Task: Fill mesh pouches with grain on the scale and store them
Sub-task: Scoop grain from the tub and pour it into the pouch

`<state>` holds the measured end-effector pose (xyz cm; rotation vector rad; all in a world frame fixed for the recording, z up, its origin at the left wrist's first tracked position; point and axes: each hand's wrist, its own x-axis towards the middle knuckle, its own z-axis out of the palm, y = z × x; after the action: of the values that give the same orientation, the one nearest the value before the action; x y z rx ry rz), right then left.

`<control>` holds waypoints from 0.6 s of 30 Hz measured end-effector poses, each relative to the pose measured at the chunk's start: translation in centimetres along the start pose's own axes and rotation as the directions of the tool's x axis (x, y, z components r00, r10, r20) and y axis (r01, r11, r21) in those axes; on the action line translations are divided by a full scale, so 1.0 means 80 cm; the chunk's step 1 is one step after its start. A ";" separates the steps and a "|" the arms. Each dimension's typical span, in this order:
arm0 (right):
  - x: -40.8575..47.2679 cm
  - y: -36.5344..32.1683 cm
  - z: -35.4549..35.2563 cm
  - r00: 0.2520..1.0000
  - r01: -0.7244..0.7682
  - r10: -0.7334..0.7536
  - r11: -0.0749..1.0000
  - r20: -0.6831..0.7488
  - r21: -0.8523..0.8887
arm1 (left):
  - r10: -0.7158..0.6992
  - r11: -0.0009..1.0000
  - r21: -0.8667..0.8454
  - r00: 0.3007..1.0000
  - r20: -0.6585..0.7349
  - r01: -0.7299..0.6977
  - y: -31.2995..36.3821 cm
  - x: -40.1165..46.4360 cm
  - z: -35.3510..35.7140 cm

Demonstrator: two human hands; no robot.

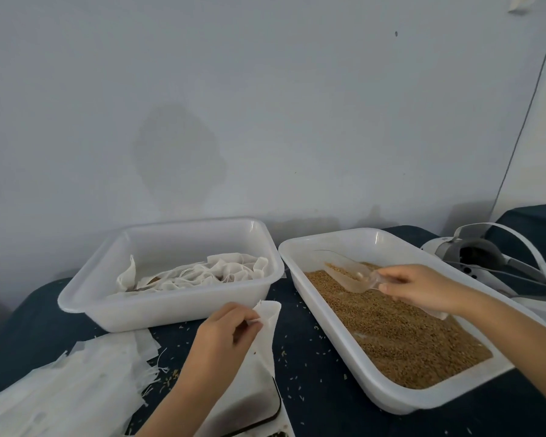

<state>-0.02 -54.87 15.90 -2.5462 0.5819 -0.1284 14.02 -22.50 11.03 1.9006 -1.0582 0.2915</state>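
Head view: left hand (pixel 224 334) pinching pouch (pixel 268 329) mouth, right hand (pixel 423 287) gripping scoop (pixel 349 274) over grain (pixel 401 332). Floppy, barely open mouth, probably more spill on surface (pixel 316 383).

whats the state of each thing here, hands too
left hand: pinching the pouch's rim
pouch: empty, held above the scale
scale: partly hidden
right hand: gripping the scoop
scoop: in the grain
grain tub: part full
left tub: holds pouches

Beside the flat white scale (pixel 249 395): 2 translucent white rectangular plastic tubs (pixel 171 305) (pixel 353 367), 1 clear plastic scoop (pixel 349 274), 2 bare hands (pixel 221 335) (pixel 423 287).
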 end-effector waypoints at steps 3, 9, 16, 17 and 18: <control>-0.008 -0.028 -0.014 0.990 0.081 -0.081 0.997 0.118 0.001 | 0.020 0.999 0.038 1.000 -0.003 -0.020 -0.002 0.002 -0.006; -0.015 -0.085 -0.023 0.920 0.245 -0.239 0.969 0.310 0.019 | 0.085 0.977 0.196 0.996 0.000 -0.083 -0.002 0.003 -0.016; -0.011 -0.134 -0.019 0.870 0.348 -0.288 0.934 0.400 -0.085 | 0.221 0.909 0.335 0.969 0.112 -0.246 0.002 0.000 -0.037; -0.010 -0.140 -0.020 0.869 0.358 -0.285 0.926 0.404 -0.116 | 0.223 0.909 0.332 0.968 0.119 -0.250 0.001 -0.001 -0.039; -0.008 -0.145 -0.021 0.869 0.365 -0.281 0.920 0.408 -0.142 | 0.227 0.910 0.326 0.966 0.126 -0.256 -0.001 -0.002 -0.042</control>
<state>3.46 -46.42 23.26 -2.7555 0.0090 0.3263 14.67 -19.65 12.76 2.1003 -1.3769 0.5717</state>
